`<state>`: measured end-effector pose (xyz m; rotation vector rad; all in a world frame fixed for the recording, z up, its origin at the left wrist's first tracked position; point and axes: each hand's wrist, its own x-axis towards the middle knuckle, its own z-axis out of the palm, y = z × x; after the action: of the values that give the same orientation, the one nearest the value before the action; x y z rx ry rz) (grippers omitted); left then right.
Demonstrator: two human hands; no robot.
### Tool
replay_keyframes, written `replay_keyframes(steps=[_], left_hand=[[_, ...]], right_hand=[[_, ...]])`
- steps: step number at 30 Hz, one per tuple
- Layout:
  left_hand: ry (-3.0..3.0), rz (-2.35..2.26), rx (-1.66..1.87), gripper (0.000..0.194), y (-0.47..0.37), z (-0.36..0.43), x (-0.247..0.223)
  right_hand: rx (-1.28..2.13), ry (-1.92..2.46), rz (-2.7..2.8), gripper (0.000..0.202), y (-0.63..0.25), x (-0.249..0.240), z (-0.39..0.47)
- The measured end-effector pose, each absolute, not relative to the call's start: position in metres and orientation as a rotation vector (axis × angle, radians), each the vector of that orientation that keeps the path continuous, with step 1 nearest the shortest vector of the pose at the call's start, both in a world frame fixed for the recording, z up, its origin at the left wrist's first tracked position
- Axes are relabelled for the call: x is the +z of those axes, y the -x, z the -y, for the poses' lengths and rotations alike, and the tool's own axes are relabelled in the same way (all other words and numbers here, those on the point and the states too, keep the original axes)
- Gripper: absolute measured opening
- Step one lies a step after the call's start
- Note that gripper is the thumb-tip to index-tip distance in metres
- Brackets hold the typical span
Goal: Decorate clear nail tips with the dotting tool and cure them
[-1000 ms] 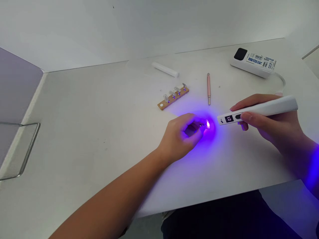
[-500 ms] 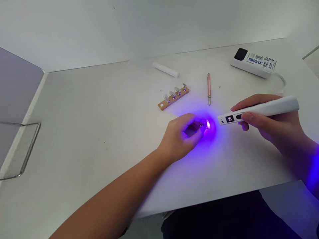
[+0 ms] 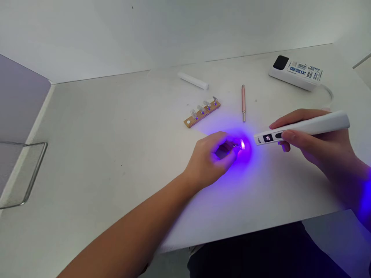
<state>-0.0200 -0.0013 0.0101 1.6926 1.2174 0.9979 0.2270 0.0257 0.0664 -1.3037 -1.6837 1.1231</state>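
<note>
Between thumb and fingertips, my left hand (image 3: 211, 158) pinches a small nail tip (image 3: 242, 144) on a metal holder, which glows pink-white in violet light. My right hand (image 3: 307, 135) is wrapped round a white handheld lamp (image 3: 315, 124) with a small lit display, its thumb by the dark button. The lamp's front end points left at the nail tip, a short gap apart, and violet light spreads on the table around it. Beyond my left hand lies a wooden strip (image 3: 199, 117) bearing several clear nail tips on small stands.
A pink pen-like tool (image 3: 243, 102) lies behind the lit spot. Further back is a white tube (image 3: 193, 80). At the back right rests a white power bank (image 3: 298, 73) with a label and cable. A metal wire frame (image 3: 36, 173) is at the far left of the table.
The lamp and my right hand have shifted very slightly to the right. My left hand keeps its hold on the nail tip.
</note>
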Motion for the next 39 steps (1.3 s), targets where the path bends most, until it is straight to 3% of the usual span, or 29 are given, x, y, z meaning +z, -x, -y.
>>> replay_keyframes(steps=[39], left_hand=[[-1.777,-1.148,1.07,0.012,0.021,0.002,0.007]], right_hand=[[1.15,1.152,1.712,0.007,-0.2308,0.0657,-0.0241]])
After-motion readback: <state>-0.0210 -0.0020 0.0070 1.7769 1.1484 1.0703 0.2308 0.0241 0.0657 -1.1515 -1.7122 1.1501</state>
